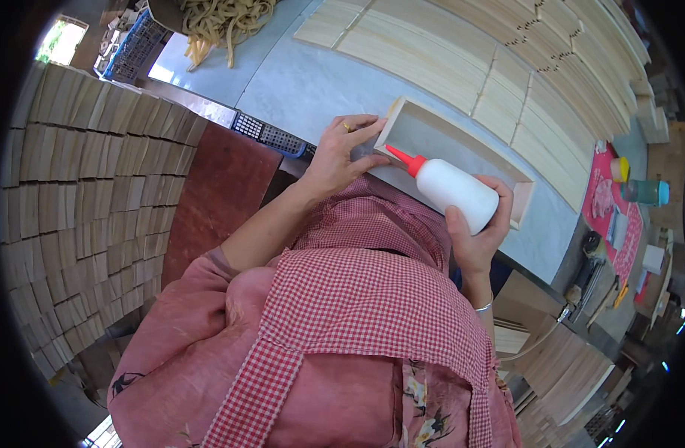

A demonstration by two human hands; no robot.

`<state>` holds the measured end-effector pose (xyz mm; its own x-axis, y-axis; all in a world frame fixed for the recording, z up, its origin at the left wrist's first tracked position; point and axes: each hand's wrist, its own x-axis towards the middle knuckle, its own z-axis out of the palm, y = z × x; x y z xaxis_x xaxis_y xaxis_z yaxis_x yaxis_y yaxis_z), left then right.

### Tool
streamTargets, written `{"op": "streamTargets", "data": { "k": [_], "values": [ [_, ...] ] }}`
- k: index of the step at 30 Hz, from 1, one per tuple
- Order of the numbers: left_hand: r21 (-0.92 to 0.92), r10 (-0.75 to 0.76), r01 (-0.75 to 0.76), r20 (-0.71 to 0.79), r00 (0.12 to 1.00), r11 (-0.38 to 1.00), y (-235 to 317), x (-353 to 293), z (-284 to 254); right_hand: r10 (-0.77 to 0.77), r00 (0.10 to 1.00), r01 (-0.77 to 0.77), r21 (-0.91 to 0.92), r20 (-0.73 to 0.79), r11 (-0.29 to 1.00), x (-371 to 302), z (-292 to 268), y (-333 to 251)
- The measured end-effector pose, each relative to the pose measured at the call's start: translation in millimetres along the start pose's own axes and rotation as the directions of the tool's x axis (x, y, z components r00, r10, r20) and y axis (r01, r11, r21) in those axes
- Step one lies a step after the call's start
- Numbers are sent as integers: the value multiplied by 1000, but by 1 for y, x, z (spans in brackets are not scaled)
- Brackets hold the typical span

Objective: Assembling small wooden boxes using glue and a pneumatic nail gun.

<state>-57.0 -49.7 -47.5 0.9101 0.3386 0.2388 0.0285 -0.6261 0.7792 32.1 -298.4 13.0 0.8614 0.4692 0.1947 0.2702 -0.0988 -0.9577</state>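
A white squeeze bottle [456, 193] with a red pointed nozzle is in my right hand [480, 243], fingers wrapped round its base. It lies tilted, the nozzle pointing left at the near left corner of a shallow wooden frame [462, 138]. The frame is a long rectangle of pale wood, on the table's near edge. My left hand [341, 155] pinches the frame's left end between thumb and fingers, close to the nozzle tip. Part of the frame's near side is hidden behind the bottle. Whether glue is coming out I cannot tell.
Thin pale boards [409, 56] lie in rows across the far side of the table [282, 67]. Rubbery tan bands [226, 26] are heaped at the far left, near a blue basket [137, 45]. Stacked wooden pieces [96, 187] rise at left. A teal jar [645, 192] stands at right.
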Motion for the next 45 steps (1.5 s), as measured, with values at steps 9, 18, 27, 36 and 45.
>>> {"op": "streamTargets", "data": {
  "k": [9, 18, 27, 36, 45],
  "values": [
    [-4, 27, -28, -51, 998, 1000, -2, 3, 3, -150, 983, 156, -61, 102, 986, 16, 8, 1],
    [-14, 20, -21, -28, 999, 1000, -4, 2, 3, -295, 949, 311, -185, 111, 932, 32, 11, 2],
    [9, 13, -13, 2, 1000, 1000, 2, 3, -1, -364, 930, 363, -305, 55, 881, 59, 17, 4],
    [-2, -3, 3, 18, 1000, 1000, 3, 3, -1, -353, 936, 338, -297, 4, 893, 64, 11, 9],
    [-3, -25, 25, 26, 999, 1000, 4, 4, -2, -327, 941, 263, -415, -90, 871, 43, -29, 5]
  ]
}}
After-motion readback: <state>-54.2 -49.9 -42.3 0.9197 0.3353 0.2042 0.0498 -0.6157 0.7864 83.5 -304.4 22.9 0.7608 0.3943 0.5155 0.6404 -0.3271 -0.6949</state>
